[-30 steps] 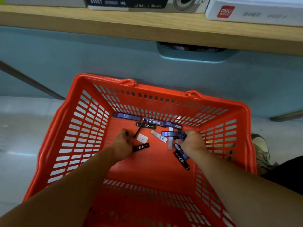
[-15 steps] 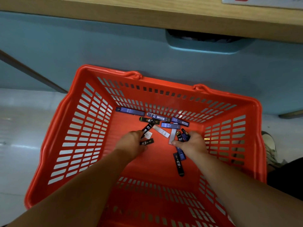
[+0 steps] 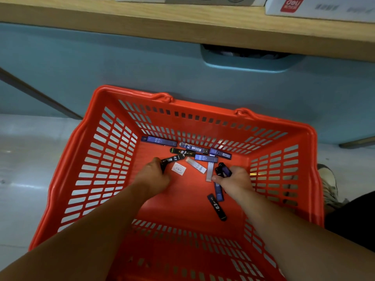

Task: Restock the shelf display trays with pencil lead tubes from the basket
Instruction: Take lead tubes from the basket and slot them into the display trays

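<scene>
In the red basket [image 3: 105, 159], the left hand [image 3: 152, 176] curls round a black lead tube [image 3: 172, 159] and the right hand [image 3: 236, 182] clutches a bundle of tubes [image 3: 224, 170], while loose tubes [image 3: 160, 141] (purple, black, white) lie near the far wall.

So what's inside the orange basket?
Loose pencil lead tubes, a small white sticker, and the left hand and right hand, each gripping tubes. Whatever lies under them is hidden.

left hand [image 3: 152, 177] fingers: hidden | shelf boxes [image 3: 320, 8]: cropped top | sticker [image 3: 178, 168] print: illegible
</scene>
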